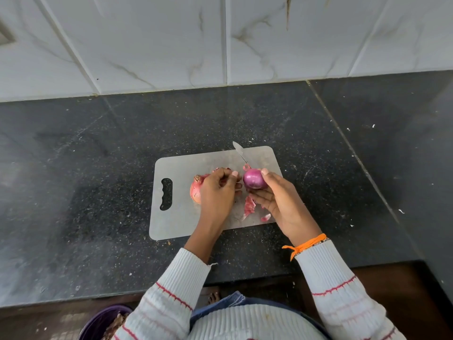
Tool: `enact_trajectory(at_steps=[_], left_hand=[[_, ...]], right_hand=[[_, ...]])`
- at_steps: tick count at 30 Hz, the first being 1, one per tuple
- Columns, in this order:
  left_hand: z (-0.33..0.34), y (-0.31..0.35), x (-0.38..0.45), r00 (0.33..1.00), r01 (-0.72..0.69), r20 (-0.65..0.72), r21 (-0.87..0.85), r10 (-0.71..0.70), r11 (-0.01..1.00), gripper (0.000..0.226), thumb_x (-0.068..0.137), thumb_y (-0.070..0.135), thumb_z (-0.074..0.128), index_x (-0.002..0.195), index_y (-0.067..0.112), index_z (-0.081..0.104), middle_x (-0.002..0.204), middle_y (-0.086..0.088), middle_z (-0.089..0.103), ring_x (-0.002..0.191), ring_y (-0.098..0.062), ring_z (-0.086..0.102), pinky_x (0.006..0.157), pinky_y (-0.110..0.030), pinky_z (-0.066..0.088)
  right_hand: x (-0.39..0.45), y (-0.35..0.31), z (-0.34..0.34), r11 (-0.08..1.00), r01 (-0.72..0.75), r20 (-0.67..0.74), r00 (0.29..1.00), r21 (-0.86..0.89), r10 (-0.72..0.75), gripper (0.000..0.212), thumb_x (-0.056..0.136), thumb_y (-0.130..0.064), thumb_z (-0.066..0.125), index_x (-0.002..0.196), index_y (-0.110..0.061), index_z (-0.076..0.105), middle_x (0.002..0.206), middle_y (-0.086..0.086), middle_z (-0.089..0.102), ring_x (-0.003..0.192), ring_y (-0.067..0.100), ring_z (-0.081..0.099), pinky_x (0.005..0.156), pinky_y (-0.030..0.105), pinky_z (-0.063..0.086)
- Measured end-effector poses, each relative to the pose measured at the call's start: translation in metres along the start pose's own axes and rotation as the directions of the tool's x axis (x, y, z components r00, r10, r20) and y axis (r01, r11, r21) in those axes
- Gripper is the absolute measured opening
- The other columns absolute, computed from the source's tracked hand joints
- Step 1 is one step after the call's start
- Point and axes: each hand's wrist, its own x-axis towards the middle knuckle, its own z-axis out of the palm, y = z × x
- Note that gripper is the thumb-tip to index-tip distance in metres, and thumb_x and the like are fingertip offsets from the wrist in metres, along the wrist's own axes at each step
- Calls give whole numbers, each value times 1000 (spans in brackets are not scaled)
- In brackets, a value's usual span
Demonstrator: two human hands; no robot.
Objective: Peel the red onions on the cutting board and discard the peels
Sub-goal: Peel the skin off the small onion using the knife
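We see the right hand (277,200) gripping a peeled onion (255,179) mid-frame; the left hand (218,192) half hides an unpeeled onion (196,190), its grip unclear

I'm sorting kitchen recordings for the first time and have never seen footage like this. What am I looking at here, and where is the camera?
There is one picture, taken by a wide-angle camera worn on the person's head, looking down at their own arms; that is why the wall tiles bend. No machine is involved, only two bare hands.

On the dark stone countertop lies a grey cutting board. The right hand has a grip on a peeled purple onion. The left hand is beside it, fingers curled; whether it pinches a scrap of peel I cannot tell. Behind that hand sits an unpeeled red onion. Loose peels lie on the board, and a knife rests at its far edge. A purple bin stands on the floor below.
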Motion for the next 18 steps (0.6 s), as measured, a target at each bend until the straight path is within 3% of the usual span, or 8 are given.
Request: enact_trajectory(at_steps=[4,11,13,15,18], left_hand=[[0,1,-2,997,-70,28,47,68,996,18,84,1,61,89,17,65,87,1,67,81,-15,63,78,-32,53],[3,1,-4,999,-46,28,-13,46,999,25,92,17,55,70,23,65,71,3,66,72,-17,62,79,-45,53],[3,0,-5,998,-51,28,2,51,999,23,91,15,57,70,21,64,70,5,65,69,-11,61,75,-37,54],[3,0,-6,996,-81,48,25,80,996,12,86,7,62,79,16,65,75,7,64,66,2,58,69,-20,51],[3,1,-8,990,-123,71,19,122,992,22,82,-4,62,94,15,64,89,6,66,74,7,59,72,-10,48]], right_hand=[[-2,-3,3,996,-88,-66,994,-3,88,34,97,-37,41,90,-13,64,72,5,70,68,12,66,68,23,54],[-7,-5,0,985,-170,-94,981,25,172,41,97,-41,37,86,-12,63,61,4,70,61,13,63,61,21,52],[-7,-6,0,980,-195,-96,975,41,198,41,97,-42,36,87,-12,63,60,4,69,58,12,64,56,19,52],[-7,-6,-2,973,-219,-90,970,74,225,42,97,-42,36,90,-10,62,60,5,69,55,10,65,53,18,52],[-7,-7,-3,959,-238,-76,965,155,252,42,97,-42,37,93,-9,61,62,7,70,55,10,66,53,17,54]])
